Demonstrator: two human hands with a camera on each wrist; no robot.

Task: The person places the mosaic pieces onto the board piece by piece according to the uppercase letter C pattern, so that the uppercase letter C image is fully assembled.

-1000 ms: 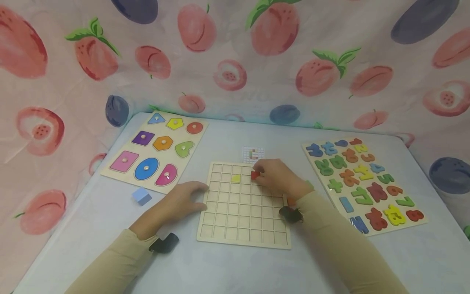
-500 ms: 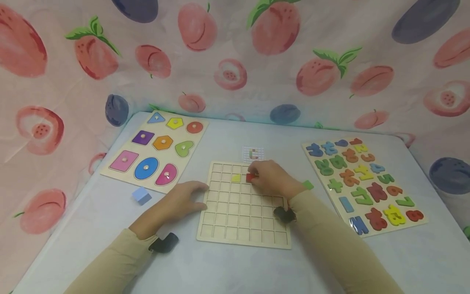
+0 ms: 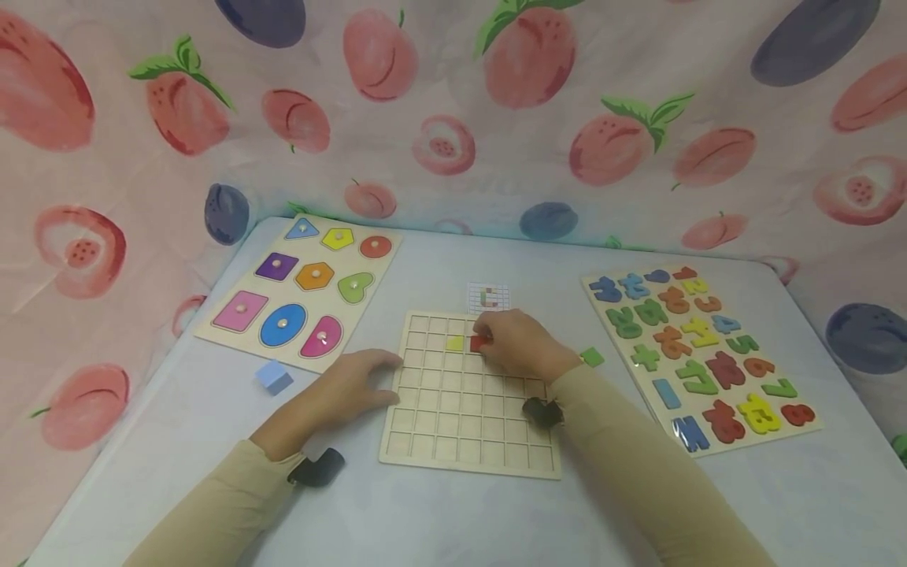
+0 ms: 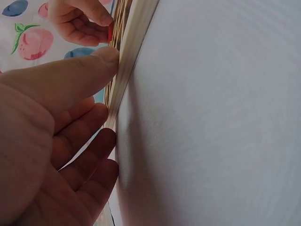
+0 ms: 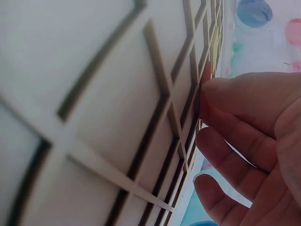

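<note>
A pale wooden grid board (image 3: 460,405) lies mid-table, with a yellow square tile (image 3: 455,343) in one cell near its far edge. My right hand (image 3: 520,342) pinches a red square tile (image 3: 478,344) between thumb and forefinger at the cell just right of the yellow one. In the right wrist view the red tile (image 5: 205,89) stands at the grid ribs under the thumb. My left hand (image 3: 350,394) rests at the board's left edge, fingers and thumb spread. The left wrist view shows its thumb and fingertips against the board's side (image 4: 127,61).
Behind the board lies a small pattern card (image 3: 489,298). A shape puzzle (image 3: 298,291) with knobs sits at the left, a blue block (image 3: 274,378) before it. At the right are a number puzzle (image 3: 701,354) and a green tile (image 3: 592,357), partly near the right sleeve.
My right hand has moved left with the red tile, bringing it from farther right to beside the yellow tile. The green tile has come into fuller view. My left hand stays put.
</note>
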